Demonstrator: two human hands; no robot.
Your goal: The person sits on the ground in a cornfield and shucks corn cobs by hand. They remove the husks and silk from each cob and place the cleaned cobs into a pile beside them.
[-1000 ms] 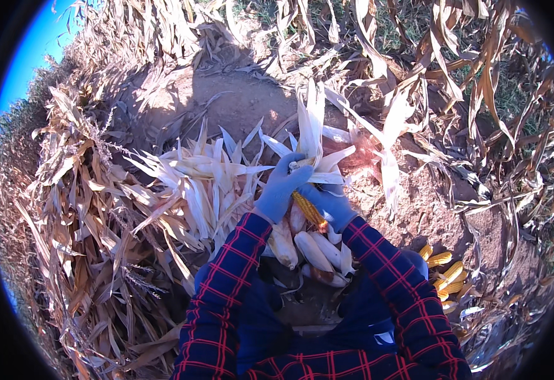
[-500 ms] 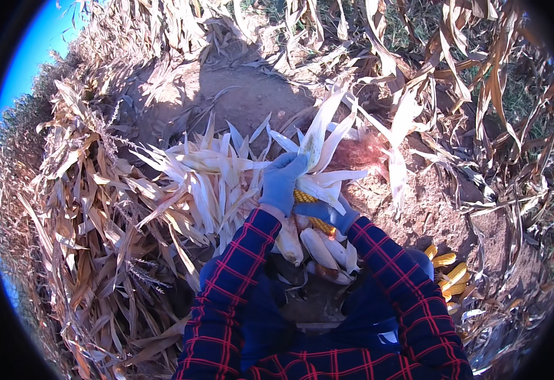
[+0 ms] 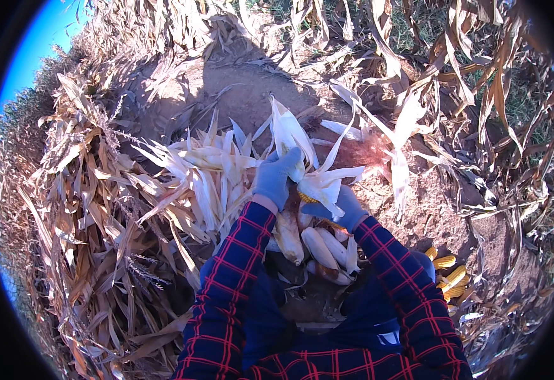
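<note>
A partly husked corn ear (image 3: pixel 306 198) sits between my two gloved hands, its yellow kernels showing and pale husk leaves (image 3: pixel 322 183) spread off its far end. My left hand (image 3: pixel 277 177) is closed on a strip of pale corn husk (image 3: pixel 288 131) that stands up beside the ear. Wrapped round the ear is my right hand (image 3: pixel 341 206), which covers most of the kernels. Just below both hands lie several ears still in their husks (image 3: pixel 320 247), in front of my knees.
Stripped husks (image 3: pixel 207 183) form a pile to the left, beside heaped dry stalks (image 3: pixel 100 234). Several bare yellow ears (image 3: pixel 454 280) lie on the soil by my right knee. Reddish corn silk (image 3: pixel 362 152) and loose husks lie beyond my right hand. Dry stalks (image 3: pixel 467 57) stand at the far right.
The left hand has shifted slightly left with the husk strip, which has come away from the other leaves. My right hand has moved slightly right, and fewer kernels show.
</note>
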